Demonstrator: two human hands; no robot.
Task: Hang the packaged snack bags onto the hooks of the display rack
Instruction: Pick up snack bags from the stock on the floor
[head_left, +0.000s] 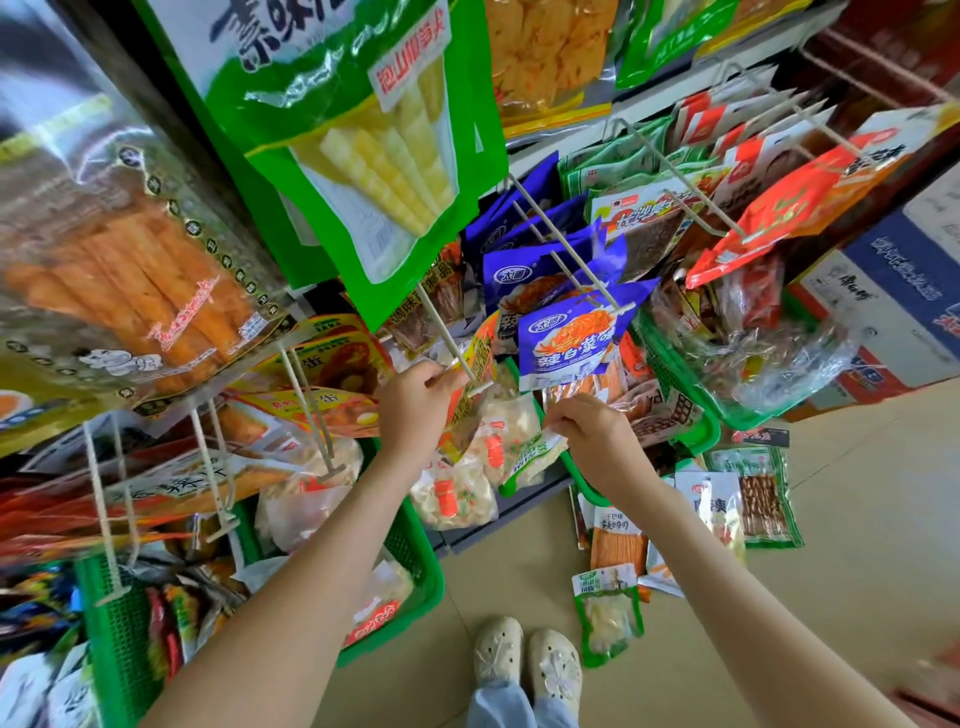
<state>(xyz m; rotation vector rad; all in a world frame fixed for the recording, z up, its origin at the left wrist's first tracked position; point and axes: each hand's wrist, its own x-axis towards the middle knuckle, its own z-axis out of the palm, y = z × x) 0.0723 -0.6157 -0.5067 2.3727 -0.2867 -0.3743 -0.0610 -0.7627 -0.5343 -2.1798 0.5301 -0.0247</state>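
Observation:
My left hand (415, 402) pinches the top of an orange-yellow snack bag (470, 395) right at the tip of a white wire hook (451, 340) of the display rack. My right hand (589, 428) pinches the top edge of a small green-and-white snack bag (530, 460), held just right of and below that hook tip. A blue snack bag (566, 338) hangs at the front of the neighbouring hook (563, 244). Several loose snack bags (613, 545) lie on the floor to the right of my right arm.
A big green bag (363, 130) hangs overhead to the left. Green plastic baskets (410, 561) full of packets sit below the hooks. More wire hooks (311, 410) jut out at lower left. Cardboard boxes (883, 306) stand at right. My feet (527, 660) are on the beige floor.

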